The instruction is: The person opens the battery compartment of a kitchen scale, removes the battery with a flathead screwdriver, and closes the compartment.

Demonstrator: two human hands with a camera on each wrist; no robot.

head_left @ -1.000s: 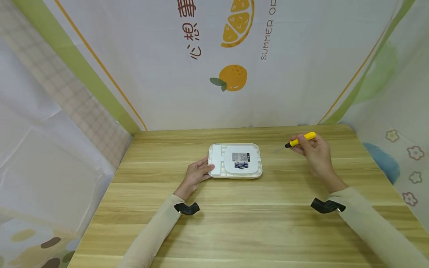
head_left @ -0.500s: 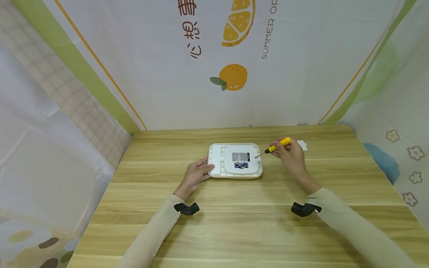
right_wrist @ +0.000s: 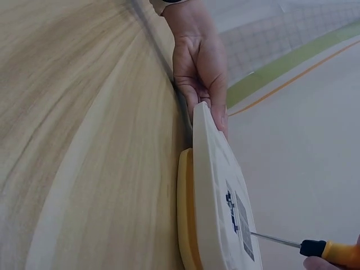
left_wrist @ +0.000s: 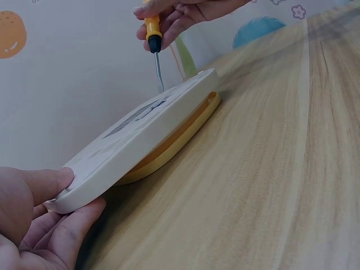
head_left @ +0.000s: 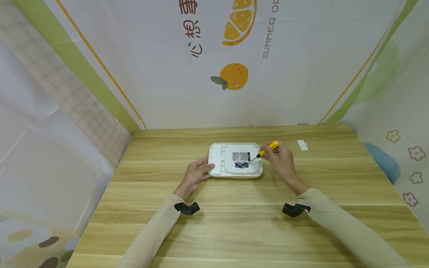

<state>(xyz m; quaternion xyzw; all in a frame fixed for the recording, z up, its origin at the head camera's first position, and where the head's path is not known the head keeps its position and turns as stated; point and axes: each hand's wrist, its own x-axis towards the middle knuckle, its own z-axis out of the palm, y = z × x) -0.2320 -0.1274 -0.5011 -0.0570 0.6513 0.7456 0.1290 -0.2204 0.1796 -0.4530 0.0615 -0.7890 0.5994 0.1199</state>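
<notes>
"What was the person wearing?"
"Plain cream fabric: a left sleeve (head_left: 154, 232) and a right sleeve (head_left: 345, 227), both long."
"Was anything else worn?"
"A bent black left wrist mount (head_left: 186, 209) and a matching right wrist mount (head_left: 295, 210), each showing a small silvery glint."

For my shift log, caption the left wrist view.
Left hand grips a tilted white device; right hand holds a yellow-handled screwdriver over it.

Left hand (head_left: 195, 174) grips one end of a white device (head_left: 229, 160). Right hand (head_left: 282, 160) pinches a yellow screwdriver (head_left: 264, 152), tip right by the blue batteries (head_left: 241, 165).
</notes>
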